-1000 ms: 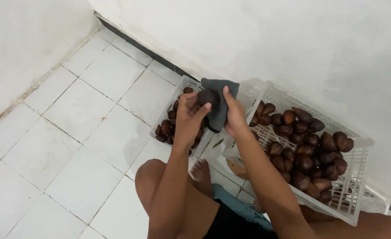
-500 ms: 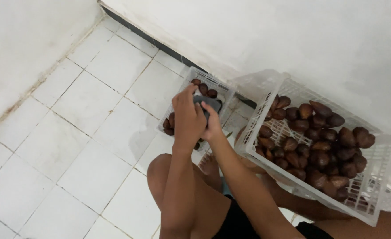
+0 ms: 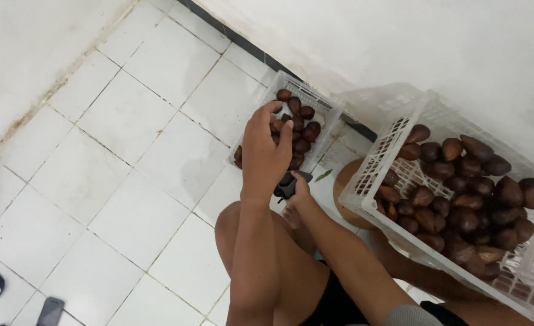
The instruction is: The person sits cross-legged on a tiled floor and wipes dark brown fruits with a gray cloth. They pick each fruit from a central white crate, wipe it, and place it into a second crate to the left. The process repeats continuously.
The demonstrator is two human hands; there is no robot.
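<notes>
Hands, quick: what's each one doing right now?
Left hand: over the small basket, fingers curled on a brown fruit.
Right hand: closed on a dark cloth.

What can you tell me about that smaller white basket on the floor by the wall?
The smaller white basket is a slotted crate that looks like plastic, with thin ribbed walls and an open top. It sits level on the white tiled floor, close to the dark strip along the foot of the wall. Dark brown, scaly oval fruits lie heaped inside, partly filling it. The left hand reaches over its near side, hiding part of it, with the fingers at the fruits. A larger white crate stands apart, to its right.
</notes>
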